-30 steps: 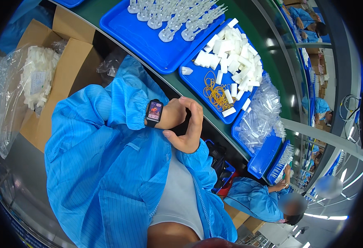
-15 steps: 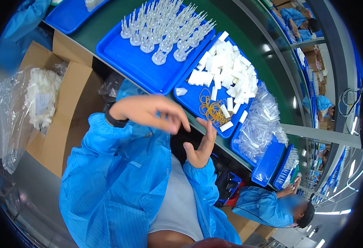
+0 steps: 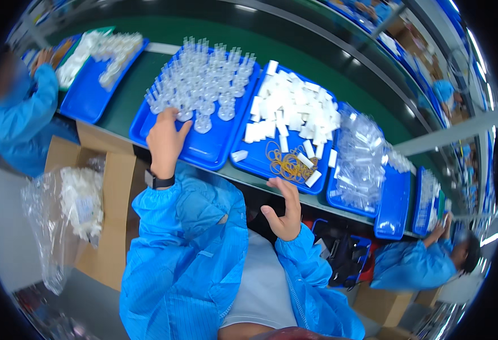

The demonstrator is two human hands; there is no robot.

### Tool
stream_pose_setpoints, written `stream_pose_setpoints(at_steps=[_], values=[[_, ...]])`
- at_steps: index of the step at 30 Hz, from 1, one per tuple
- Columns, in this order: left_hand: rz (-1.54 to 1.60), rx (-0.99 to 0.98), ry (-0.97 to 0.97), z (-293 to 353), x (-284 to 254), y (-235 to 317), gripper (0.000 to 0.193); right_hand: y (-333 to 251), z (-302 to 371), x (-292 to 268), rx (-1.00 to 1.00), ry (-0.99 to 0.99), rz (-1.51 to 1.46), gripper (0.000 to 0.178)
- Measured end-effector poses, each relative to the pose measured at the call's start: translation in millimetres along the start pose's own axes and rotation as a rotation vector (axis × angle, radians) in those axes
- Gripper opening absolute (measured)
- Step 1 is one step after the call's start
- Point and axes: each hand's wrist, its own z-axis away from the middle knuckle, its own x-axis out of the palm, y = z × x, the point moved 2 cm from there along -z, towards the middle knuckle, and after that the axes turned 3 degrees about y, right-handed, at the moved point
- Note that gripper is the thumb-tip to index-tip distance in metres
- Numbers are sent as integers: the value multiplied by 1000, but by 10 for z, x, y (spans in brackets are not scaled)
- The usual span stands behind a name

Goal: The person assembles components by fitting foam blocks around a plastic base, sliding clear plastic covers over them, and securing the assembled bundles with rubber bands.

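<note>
Left hand (image 3: pixel 166 139): at 10 o'clock from the view's centre, fingertips at the near edge of the clear pronged plastic parts (image 3: pixel 203 85); whether it grips one, I cannot tell.
Clear parts' place: 11 o'clock, upright in rows in a blue tray (image 3: pixel 209 148).
Right hand (image 3: pixel 285 209): between 4 and 5 o'clock, holding nothing, thumb and fingers spread, near the block tray (image 3: pixel 257 156).
White blocks (image 3: pixel 300 107): heaped in that tray at 1 o'clock, yellow rubber bands (image 3: pixel 288 164) on their 6 o'clock side.
Clear plastic tubes (image 3: pixel 359 161): piled at 3 o'clock.
Cardboard box (image 3: pixel 98 266): 8 o'clock.
</note>
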Motion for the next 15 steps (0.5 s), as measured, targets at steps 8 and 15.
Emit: stream_pose_setpoints(at_steps=[8, 15], values=[[-107, -6, -25, -94, -21, 48, 30, 163, -347, -353, -104, 49, 283, 27], [6, -69, -29, -39, -58, -19, 26, 338, -791, -584, -58, -26, 547, 31]])
